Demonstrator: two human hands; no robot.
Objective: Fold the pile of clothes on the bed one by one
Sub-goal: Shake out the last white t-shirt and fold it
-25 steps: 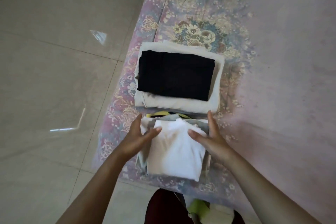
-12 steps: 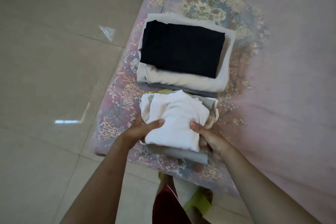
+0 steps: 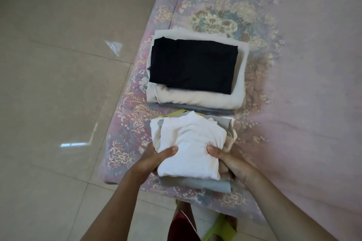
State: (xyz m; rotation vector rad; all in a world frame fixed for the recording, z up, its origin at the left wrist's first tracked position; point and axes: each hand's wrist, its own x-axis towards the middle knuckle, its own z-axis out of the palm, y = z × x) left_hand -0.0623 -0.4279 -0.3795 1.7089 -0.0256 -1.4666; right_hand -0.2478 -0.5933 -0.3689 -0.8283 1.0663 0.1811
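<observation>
Two stacks on the floral pink bedspread point(image 3: 293, 64), both near its left edge by the tiled floor point(image 3: 49, 64). Far stack: a folded black garment point(image 3: 193, 65) on top of a folded cream garment point(image 3: 195, 99), with a grey layer peeking out underneath. Near stack, just beside it: a folded white cloth point(image 3: 191, 146) sitting on a folded grey garment point(image 3: 197, 183), plus a sliver of something yellow at the back that I can't identify. Left hand point(image 3: 151, 160) grips the near stack's left side, thumb curled over the white cloth; right hand point(image 3: 230, 162) grips the right side the same way, thumb on top, fingers tucked under and partly hidden. From where I sit, I read this as tidying or moving the finished stack, not folding. I see no loose, unfolded clothes anywhere in view, so my call is the task is at or near its end. Anything off-camera I can't rule out.
</observation>
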